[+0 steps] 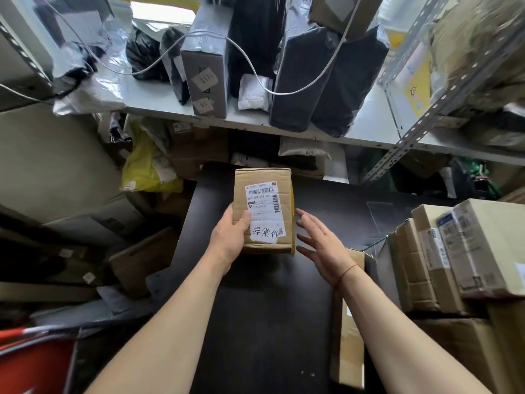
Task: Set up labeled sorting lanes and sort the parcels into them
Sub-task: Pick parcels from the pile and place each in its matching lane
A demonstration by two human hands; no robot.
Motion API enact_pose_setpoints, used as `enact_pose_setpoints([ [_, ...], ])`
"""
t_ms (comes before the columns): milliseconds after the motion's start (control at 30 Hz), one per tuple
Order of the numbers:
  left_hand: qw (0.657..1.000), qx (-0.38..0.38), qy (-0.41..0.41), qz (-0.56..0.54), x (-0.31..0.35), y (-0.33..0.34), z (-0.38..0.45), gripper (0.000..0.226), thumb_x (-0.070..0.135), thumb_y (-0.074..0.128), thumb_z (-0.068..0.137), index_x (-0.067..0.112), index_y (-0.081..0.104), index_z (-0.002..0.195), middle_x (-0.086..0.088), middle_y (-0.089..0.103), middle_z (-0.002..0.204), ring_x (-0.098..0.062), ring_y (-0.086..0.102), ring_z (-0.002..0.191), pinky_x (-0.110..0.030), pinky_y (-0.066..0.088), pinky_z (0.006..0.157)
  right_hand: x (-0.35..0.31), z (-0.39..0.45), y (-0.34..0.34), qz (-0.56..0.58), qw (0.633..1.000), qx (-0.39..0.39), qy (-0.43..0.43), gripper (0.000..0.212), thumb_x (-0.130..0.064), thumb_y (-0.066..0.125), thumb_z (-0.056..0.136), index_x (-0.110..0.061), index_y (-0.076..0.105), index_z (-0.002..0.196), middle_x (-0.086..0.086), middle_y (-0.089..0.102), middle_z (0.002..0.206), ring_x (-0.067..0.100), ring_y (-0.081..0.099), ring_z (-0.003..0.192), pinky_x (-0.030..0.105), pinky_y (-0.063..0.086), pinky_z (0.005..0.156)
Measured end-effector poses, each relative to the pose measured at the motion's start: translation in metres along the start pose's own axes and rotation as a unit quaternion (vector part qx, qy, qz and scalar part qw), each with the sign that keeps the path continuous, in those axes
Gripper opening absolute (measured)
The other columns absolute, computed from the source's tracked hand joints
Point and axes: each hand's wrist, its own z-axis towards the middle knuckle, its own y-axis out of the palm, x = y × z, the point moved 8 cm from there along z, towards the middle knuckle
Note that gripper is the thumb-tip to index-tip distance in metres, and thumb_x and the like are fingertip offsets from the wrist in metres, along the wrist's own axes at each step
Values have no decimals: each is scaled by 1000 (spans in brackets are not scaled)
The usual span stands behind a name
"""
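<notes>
A small brown cardboard parcel [262, 177] sits over the far part of a black table [255, 322]. It carries a white shipping label with barcodes and a handwritten white sticker at its near end. My left hand [228, 237] grips the parcel's near left corner, thumb on top beside the label. My right hand [321, 245] hovers just right of the parcel, fingers spread, palm facing it, holding nothing. A red string circles that wrist.
A grey metal shelf [159, 100] behind holds black bagged parcels [326, 81], a grey box [207, 78] and a drooping white cable. Cardboard boxes [454, 251] stack at the right. A yellow bag [147, 166] and more cartons crowd the left.
</notes>
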Motion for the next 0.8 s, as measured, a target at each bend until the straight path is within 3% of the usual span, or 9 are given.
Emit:
enact_pose_setpoints([
  [67, 999, 6, 14, 33, 3, 2, -2, 29, 44, 50, 109, 46, 58, 138, 19, 75, 119, -9, 71, 113, -43, 57, 104, -2, -3, 12, 2, 1000, -27, 8, 58, -56, 67, 93, -40, 54, 148, -10, 69, 138, 21, 62, 132, 42, 55, 102],
  [133, 998, 11, 17, 66, 4, 4, -4, 35, 46, 44, 110, 50, 53, 144, 20, 72, 122, -7, 67, 116, -40, 54, 106, 1, -4, 20, 4, 999, -40, 10, 54, -38, 67, 101, -37, 48, 152, -7, 72, 134, 14, 71, 119, 29, 59, 84],
  [200, 997, 10, 8, 73, 3, 3, -7, 41, 44, 41, 110, 48, 50, 150, 19, 70, 126, -5, 65, 117, -37, 53, 106, 7, -5, 21, 2, 999, -42, 21, 47, -25, 59, 108, -36, 48, 152, -5, 74, 132, 11, 74, 109, 24, 59, 78],
  [433, 998, 19, -14, 55, -7, -13, -13, 45, 43, 57, 106, 39, 53, 151, 15, 74, 123, -10, 71, 113, -42, 58, 103, 14, -16, 23, -20, 999, -32, 38, 41, -26, 55, 110, -40, 51, 148, -10, 76, 124, 4, 73, 100, 28, 57, 82],
  [633, 997, 31, -1, 73, 9, -25, -41, 49, 37, 69, 101, 32, 58, 149, 8, 77, 115, -10, 75, 104, -37, 62, 94, 8, -48, 20, -15, 1000, -11, 20, 45, -22, 57, 109, -31, 51, 152, -6, 76, 127, 11, 74, 109, 25, 58, 77],
  [800, 997, 4, 15, 70, 21, -14, -81, 42, 33, 67, 103, 30, 60, 144, 8, 79, 111, -11, 77, 97, -34, 65, 79, 3, -92, 9, -36, 999, 27, -11, 37, -27, 59, 108, -41, 56, 142, -8, 76, 125, 16, 72, 113, 34, 57, 84],
])
